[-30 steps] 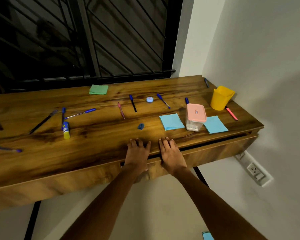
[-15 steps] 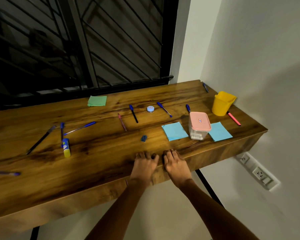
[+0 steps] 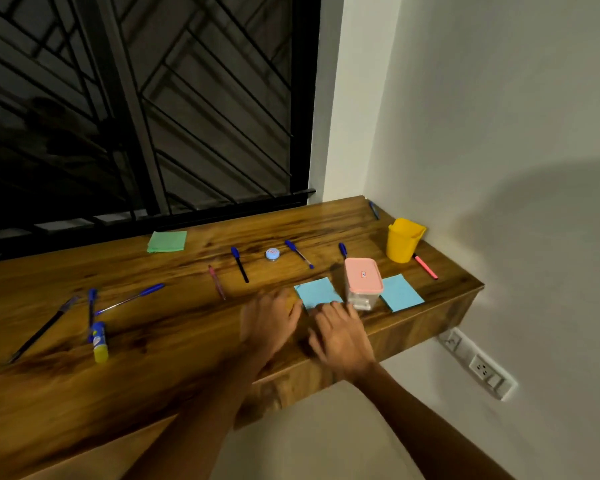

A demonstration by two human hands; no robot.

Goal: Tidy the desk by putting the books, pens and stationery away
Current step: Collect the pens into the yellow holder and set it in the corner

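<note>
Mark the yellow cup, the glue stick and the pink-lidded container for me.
yellow cup [image 3: 401, 244]: head view, on its front wall.
glue stick [image 3: 100, 342]: head view, mid-barrel.
pink-lidded container [image 3: 362, 274]: head view, centre of the lid.

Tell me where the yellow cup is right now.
In the head view, the yellow cup stands upright at the desk's far right end by the wall, with a pink pen lying just right of its base.
</note>
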